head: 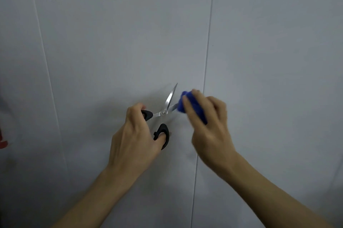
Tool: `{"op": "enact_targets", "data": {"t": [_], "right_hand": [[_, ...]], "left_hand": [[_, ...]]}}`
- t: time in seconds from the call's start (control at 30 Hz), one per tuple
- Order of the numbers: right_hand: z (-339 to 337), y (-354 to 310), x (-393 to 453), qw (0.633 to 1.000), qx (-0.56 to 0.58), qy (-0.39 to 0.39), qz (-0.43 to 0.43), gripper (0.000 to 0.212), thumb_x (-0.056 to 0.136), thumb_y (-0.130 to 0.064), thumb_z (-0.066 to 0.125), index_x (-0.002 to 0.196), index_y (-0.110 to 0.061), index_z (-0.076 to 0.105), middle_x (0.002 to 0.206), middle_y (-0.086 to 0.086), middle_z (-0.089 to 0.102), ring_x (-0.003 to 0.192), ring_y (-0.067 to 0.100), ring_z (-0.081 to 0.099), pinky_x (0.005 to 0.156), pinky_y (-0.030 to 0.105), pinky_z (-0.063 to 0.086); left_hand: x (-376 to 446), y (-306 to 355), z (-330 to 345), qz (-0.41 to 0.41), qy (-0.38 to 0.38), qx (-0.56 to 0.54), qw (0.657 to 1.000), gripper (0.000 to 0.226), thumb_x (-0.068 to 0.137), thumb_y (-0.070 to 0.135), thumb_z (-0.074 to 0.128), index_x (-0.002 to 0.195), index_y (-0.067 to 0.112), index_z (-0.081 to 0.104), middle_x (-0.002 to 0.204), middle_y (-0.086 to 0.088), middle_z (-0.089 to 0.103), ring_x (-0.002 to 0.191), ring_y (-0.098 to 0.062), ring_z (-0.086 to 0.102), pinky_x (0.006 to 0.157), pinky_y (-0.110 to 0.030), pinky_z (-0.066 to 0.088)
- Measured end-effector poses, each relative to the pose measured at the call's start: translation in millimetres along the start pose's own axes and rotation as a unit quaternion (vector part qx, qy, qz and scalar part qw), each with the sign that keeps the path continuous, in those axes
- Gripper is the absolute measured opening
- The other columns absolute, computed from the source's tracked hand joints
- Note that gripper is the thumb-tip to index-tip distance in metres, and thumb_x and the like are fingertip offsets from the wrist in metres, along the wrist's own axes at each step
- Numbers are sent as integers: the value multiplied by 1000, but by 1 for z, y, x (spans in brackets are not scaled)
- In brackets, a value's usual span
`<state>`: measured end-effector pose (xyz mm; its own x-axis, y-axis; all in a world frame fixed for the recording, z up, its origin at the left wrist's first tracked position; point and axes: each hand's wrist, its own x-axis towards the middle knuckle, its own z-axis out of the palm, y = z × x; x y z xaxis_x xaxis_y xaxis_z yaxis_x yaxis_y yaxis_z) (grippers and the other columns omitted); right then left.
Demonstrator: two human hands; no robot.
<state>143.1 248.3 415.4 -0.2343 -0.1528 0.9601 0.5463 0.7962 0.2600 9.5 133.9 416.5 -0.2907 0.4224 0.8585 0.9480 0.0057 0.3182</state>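
Note:
My left hand [136, 133] holds a pair of scissors [164, 110] by its black handles, thumb through the lower loop and fingers round the upper one. The steel blades are spread apart and point up and to the right. My right hand [207, 118] grips a blue fuzzy piece of material [181, 102], blurred by motion, pressed against the lower blade near the pivot. Both hands hover over a white surface [111, 51].
The white surface has long seams, one running down the left [44, 51] and one down the right [207, 51]. A red and dark shape [2, 142] shows at the left edge.

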Motion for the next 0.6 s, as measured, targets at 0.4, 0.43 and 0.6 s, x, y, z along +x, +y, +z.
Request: {"op": "enact_targets", "data": {"t": [0.4,0.43,0.6], "right_hand": [[13,12,-7,997,-46,-57,-14,50,94,9,20,128,7,57,135,24,50,104,36,46,90,42,47],[14,15,-6,997,-50,-60,-13,50,92,10,21,128,7,57,134,25,52,104,36,46,90,42,46],[17,34,-3,995,-70,-61,21,53,78,19,40,127,8,56,133,25,51,104,37,43,89,43,44]], "left_hand": [[-4,3,-7,14,11,0,1000,73,61,24,88,112,16,35,104,-6,66,86,-27,70,59,-25,43],[-4,3,-7,13,14,-1,1000,74,61,24,88,112,16,35,103,-5,66,86,-26,70,60,-25,42],[-7,0,-4,2,8,-3,1000,71,64,26,87,111,19,34,105,-4,66,89,-25,69,61,-26,42]]}}
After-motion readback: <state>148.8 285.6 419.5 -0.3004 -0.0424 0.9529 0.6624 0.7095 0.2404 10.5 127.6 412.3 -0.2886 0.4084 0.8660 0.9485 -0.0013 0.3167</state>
